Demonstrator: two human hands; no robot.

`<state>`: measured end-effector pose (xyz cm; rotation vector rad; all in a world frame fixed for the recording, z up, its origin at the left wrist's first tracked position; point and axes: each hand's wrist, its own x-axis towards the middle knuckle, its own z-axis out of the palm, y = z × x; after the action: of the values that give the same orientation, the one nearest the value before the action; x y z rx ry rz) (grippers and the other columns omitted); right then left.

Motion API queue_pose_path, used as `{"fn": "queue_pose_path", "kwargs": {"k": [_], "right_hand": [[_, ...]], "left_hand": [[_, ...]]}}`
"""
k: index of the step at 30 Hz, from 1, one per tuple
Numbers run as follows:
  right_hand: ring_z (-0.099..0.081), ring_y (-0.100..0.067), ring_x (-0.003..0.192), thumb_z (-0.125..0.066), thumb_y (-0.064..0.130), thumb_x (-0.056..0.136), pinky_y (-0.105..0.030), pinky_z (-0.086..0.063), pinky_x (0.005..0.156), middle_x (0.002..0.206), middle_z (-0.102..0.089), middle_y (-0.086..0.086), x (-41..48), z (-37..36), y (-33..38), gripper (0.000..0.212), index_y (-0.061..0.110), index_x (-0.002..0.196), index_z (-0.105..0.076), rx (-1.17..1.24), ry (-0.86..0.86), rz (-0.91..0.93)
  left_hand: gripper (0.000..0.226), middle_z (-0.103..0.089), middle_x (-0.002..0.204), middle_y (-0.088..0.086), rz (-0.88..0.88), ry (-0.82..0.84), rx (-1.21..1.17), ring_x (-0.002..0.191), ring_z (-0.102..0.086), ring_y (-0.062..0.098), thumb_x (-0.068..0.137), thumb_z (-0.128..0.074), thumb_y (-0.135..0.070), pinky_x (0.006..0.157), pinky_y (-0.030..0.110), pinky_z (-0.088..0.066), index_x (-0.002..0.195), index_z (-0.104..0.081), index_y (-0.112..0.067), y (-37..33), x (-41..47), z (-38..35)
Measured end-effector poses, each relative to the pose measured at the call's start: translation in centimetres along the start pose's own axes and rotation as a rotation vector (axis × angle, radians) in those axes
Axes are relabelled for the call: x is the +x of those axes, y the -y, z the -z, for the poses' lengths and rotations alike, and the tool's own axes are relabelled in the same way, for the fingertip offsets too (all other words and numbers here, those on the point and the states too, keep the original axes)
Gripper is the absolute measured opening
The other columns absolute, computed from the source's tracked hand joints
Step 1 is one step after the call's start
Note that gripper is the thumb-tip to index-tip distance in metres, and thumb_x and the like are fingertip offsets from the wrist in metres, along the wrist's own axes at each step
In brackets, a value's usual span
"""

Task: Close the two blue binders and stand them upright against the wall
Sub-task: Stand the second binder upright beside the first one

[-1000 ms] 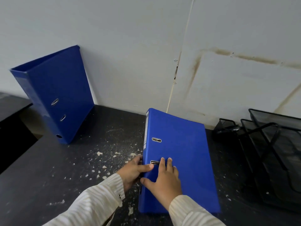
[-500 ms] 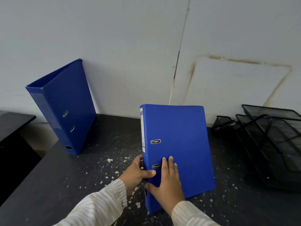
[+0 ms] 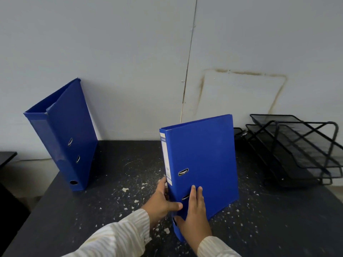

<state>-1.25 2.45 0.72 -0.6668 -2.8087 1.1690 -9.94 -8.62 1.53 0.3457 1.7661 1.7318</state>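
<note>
A: What sits closest to the camera?

B: Two striped sleeves (image 3: 118, 236) reach in from the near edge of the desk (image 3: 92, 210). The left hand (image 3: 160, 200) wraps the spine of the nearer blue binder (image 3: 202, 164), thumb lying across the front cover, so its grip is clamped on that binder. The right hand (image 3: 194, 214) lies flat on the same cover low down, fingers (image 3: 193, 193) spread beside the lower metal slot and thumb hooked at the spine's bottom; its grip is also clamped on the binder.

A: And how does that binder stand?

B: Closed, raised nearly upright and tilted, its lower spine corner down by the hands near the desk's front edge. Whether the other bottom corner touches the desk I cannot tell. It stands well apart from the wall (image 3: 130, 62).

A: What lies around it?

B: White flecks (image 3: 126, 190) are scattered over the dark desk top, thickest to the left of the hands.

A: Farther back?

B: At the far left corner the second blue binder (image 3: 72, 138) stands on end, leaning, its top corner touching the wall, covers gaping slightly at the top. At the far right, black wire-mesh trays (image 3: 297, 145) are stacked by the wall, which carries a brownish stain outline (image 3: 241, 73) above them.
</note>
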Motion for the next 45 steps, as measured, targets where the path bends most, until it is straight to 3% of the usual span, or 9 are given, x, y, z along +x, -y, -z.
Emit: {"fn": "queue_pose_path", "kwargs": {"k": [5,11,14,25,28,33,36,41,45], "right_hand": [[0.002,-0.023,0.147,-0.066,0.025,0.086,-0.038,-0.019,0.119,0.157,0.023,0.002,-1.0,-0.2,0.3,0.104,0.025,0.147,0.018,0.04,-0.035,-0.064],[-0.007,-0.018,0.146,-0.068,0.025,0.084,-0.036,-0.026,0.114,0.159,0.009,0.005,-2.1,0.8,1.5,0.103,0.03,0.147,0.013,0.171,-0.128,-0.098],[-0.009,-0.02,0.146,-0.069,0.033,0.082,-0.037,-0.028,0.112,0.158,0.005,0.004,-2.2,2.3,3.1,0.105,0.033,0.147,0.013,0.222,-0.211,-0.036],[-0.035,-0.024,0.135,-0.068,0.041,0.081,-0.028,-0.043,0.089,0.157,-0.009,-0.004,-3.1,5.2,6.0,0.109,0.034,0.145,0.02,0.376,-0.268,-0.05],[-0.037,-0.027,0.135,-0.066,0.032,0.085,-0.037,-0.048,0.096,0.156,-0.014,-0.007,-3.5,5.2,6.2,0.105,0.032,0.146,0.018,0.39,-0.267,-0.036],[-0.047,-0.026,0.127,-0.071,0.028,0.08,-0.045,-0.049,0.097,0.147,-0.037,-0.006,-3.4,6.1,6.2,0.1,0.035,0.148,0.003,0.408,-0.206,0.028],[-0.062,-0.018,0.106,-0.074,0.018,0.074,-0.038,-0.056,0.084,0.123,-0.059,0.001,-2.6,6.8,6.4,0.091,0.041,0.143,-0.019,0.428,-0.116,0.06],[-0.067,-0.013,0.095,-0.071,-0.005,0.069,-0.02,-0.055,0.066,0.101,-0.07,0.007,-1.2,7.2,5.9,0.072,0.037,0.123,-0.049,0.517,0.032,0.082],[-0.065,0.005,0.085,-0.071,-0.004,0.068,-0.01,-0.051,0.057,0.092,-0.069,0.023,-0.3,7.5,5.8,0.071,0.052,0.106,-0.051,0.481,0.088,0.092]], "left_hand": [[0.072,-0.064,0.115,-0.004,-0.114,0.023,-0.02,0.103,-0.063,0.008,0.079,-0.07,0.0,0.07,0.015,-0.053,0.136,-0.037,-0.031,-3.7,-0.5,0.6],[0.066,-0.062,0.126,-0.001,-0.266,0.092,-0.128,0.116,-0.061,0.017,0.077,-0.065,-0.018,0.096,0.041,-0.052,0.137,-0.042,-0.032,-8.4,-1.5,1.0],[0.061,-0.062,0.127,0.001,-0.309,0.134,-0.109,0.118,-0.06,0.02,0.079,-0.061,-0.019,0.097,0.043,-0.052,0.136,-0.045,-0.031,-9.4,-2.0,0.8],[0.045,-0.064,0.127,-0.01,-0.051,0.473,-0.095,0.116,-0.063,0.014,0.087,-0.057,-0.032,0.086,0.041,-0.055,0.131,-0.049,-0.039,-8.7,-3.4,-0.5],[0.05,-0.061,0.133,-0.006,-0.072,0.439,-0.097,0.125,-0.055,0.023,0.084,-0.062,-0.031,0.1,0.057,-0.044,0.133,-0.05,-0.037,-8.3,-3.9,-1.2],[0.05,-0.063,0.131,-0.006,-0.159,0.352,-0.13,0.122,-0.059,0.02,0.085,-0.064,-0.027,0.1,0.05,-0.048,0.133,-0.051,-0.035,-7.4,-4.9,-1.5],[0.057,-0.063,0.13,-0.008,-0.222,0.258,-0.143,0.122,-0.059,0.016,0.088,-0.064,-0.028,0.102,0.045,-0.048,0.141,-0.044,-0.032,-7.0,-5.5,-1.7],[0.05,-0.064,0.121,-0.026,-0.271,0.155,-0.086,0.11,-0.061,-0.006,0.095,-0.053,-0.022,0.082,0.017,-0.055,0.133,-0.038,-0.052,-6.5,-5.7,-1.6],[0.053,-0.058,0.125,-0.031,-0.261,0.104,-0.076,0.112,-0.057,-0.009,0.098,-0.05,-0.023,0.093,0.025,-0.053,0.138,-0.03,-0.051,-6.4,-5.7,-1.5]]}}
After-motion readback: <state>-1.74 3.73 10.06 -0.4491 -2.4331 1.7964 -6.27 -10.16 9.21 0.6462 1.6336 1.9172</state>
